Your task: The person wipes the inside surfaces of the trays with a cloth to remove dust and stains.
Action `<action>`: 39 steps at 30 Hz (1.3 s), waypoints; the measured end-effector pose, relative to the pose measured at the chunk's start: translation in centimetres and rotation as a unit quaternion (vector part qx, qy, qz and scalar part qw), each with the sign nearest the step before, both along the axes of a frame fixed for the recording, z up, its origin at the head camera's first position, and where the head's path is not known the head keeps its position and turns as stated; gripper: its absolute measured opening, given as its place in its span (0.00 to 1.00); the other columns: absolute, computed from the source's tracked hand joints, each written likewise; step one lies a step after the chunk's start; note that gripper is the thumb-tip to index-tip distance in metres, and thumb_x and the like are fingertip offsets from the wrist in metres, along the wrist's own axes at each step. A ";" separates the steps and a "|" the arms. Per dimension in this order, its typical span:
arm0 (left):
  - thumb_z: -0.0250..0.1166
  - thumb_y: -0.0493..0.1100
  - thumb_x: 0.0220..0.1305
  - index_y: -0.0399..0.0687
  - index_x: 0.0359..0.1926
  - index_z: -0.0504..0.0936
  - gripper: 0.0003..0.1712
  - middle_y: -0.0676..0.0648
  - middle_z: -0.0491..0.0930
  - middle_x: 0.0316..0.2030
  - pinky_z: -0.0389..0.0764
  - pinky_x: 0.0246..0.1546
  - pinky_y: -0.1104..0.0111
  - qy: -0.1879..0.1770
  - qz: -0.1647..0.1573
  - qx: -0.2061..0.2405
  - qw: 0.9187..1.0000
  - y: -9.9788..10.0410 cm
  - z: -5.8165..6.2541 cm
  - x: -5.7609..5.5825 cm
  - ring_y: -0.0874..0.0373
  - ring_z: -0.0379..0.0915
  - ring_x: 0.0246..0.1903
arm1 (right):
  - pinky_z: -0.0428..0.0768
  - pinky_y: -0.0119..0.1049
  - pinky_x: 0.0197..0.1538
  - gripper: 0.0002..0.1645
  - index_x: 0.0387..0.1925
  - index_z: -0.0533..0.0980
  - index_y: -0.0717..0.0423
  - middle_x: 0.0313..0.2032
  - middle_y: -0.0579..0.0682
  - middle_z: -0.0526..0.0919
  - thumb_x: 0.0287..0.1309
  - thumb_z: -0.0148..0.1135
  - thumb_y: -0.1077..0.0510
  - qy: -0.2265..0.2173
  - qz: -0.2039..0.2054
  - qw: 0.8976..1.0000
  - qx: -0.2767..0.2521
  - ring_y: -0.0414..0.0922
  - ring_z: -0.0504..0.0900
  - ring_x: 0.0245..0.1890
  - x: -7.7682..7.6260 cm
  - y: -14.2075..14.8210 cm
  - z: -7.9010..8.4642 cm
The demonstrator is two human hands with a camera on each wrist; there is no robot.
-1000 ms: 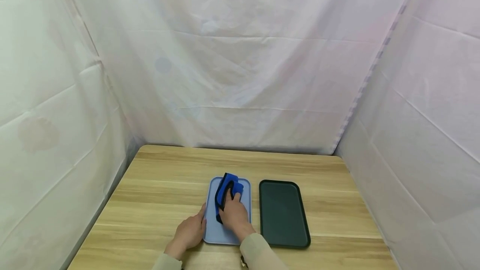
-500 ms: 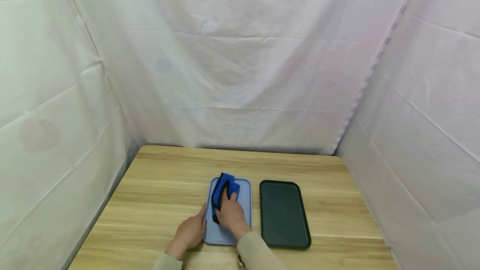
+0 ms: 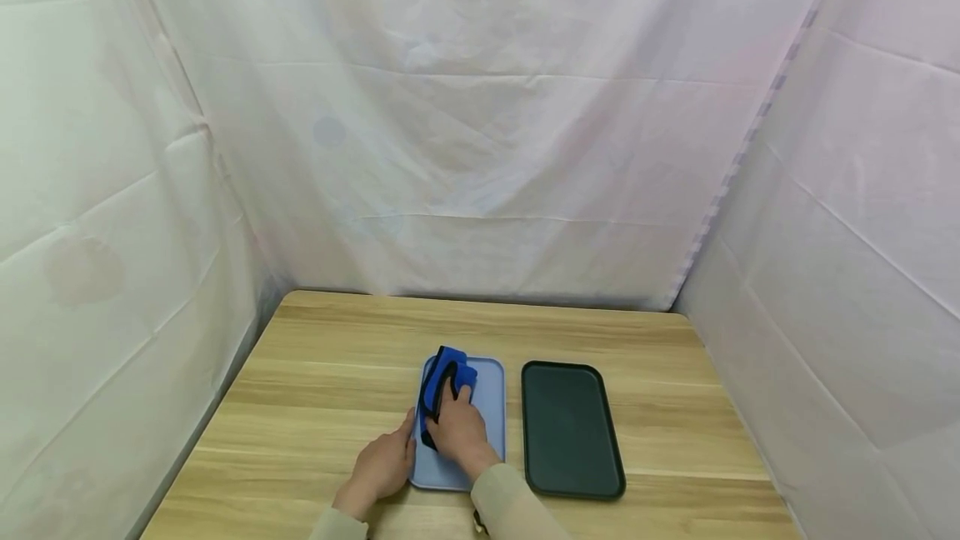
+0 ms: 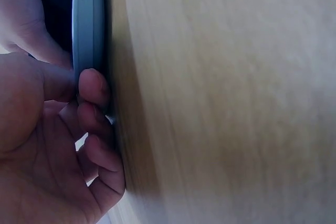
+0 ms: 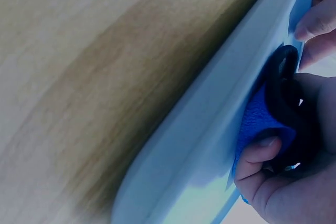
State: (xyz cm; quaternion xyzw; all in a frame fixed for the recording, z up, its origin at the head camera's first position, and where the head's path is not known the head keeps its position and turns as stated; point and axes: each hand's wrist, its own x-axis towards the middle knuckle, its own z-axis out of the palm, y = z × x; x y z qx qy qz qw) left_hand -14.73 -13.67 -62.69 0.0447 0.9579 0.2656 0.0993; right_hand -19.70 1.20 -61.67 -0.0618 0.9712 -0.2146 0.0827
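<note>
- Head view: R hand (image 3: 459, 430) grips a folded blue cloth (image 3: 438, 377) w/ black trim, fingers curled on it, over the light-blue tray (image 3: 493, 408). Cloth covers part of the tray's L side & far end; near end & R strip show bare.
- Head view: L hand (image 3: 384, 463) is at that tray's L edge. Dark green tray (image 3: 572, 432) lies flat on the worktop (image 3: 337, 382), just beside on the R, no hand or cloth on it.
- Head view, progress: looks like a wipe of the light-blue tray, underway, not finished, as cloth & both hands are on it. Left, I'd judge: rest of its surface, then letting go of cloth & tray. Dark green tray: can't tell if wiped or not.
- L wrist view: L fingers bent against the light-blue tray's outer wall, thumb over the rim, so a steadying hold.
- R wrist view: R fingers & thumb pinch the cloth just inside the tray rim. Low angle & glare, so how much cloth presses on the tray is unclear.
</note>
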 end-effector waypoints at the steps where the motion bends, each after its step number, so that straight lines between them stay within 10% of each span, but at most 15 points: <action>1: 0.56 0.42 0.76 0.36 0.76 0.66 0.32 0.36 0.87 0.41 0.77 0.28 0.55 0.002 0.000 0.000 1.000 0.0 0.0 0.0 0.54 0.74 0.25 | 0.82 0.47 0.32 0.53 0.79 0.58 0.61 0.63 0.70 0.69 0.64 0.70 0.42 0.000 0.000 1.000 0.000 0.53 0.81 0.27 0.0 0.0 0.0; 39: 0.53 0.43 0.77 0.39 0.77 0.64 0.32 0.50 0.72 0.19 0.66 0.20 0.62 -0.001 0.015 0.010 1.000 0.3 0.1 0.2 0.56 0.66 0.17 | 0.81 0.46 0.28 0.60 0.79 0.58 0.61 0.62 0.68 0.72 0.56 0.75 0.38 0.012 -0.002 1.000 0.025 0.53 0.83 0.30 2.5 0.1 -0.2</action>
